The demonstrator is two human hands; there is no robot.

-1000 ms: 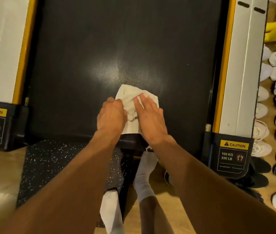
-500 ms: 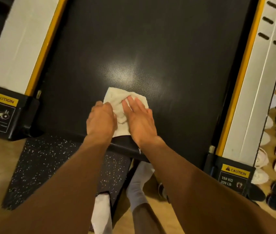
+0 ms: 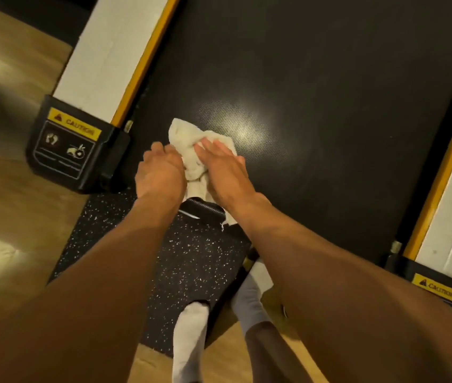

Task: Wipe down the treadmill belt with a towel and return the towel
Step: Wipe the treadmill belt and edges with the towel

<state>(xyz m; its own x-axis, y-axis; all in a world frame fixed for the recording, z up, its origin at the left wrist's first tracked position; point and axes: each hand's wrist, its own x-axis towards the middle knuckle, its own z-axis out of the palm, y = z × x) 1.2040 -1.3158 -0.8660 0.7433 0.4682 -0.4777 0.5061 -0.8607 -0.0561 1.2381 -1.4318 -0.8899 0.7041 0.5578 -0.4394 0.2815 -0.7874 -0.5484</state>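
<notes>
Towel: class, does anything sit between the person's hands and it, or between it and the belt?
Nothing visible does. The left hand and right hand rest directly on the towel, which lies on the belt.

Most of the towel (image 3: pixel 191 139) lay hidden beneath both hands, its near end lost behind the right hand (image 3: pixel 224 170) and wrist. The left hand (image 3: pixel 160 172) showed only its back; its fingertips were folded out of sight, probably into the cloth. The belt (image 3: pixel 329 92) ran off the top and right edges. The left caution label (image 3: pixel 74 128) carried small print too blurred to read, and the right caution label (image 3: pixel 437 293) showed only its yellow strip above the forearm.
</notes>
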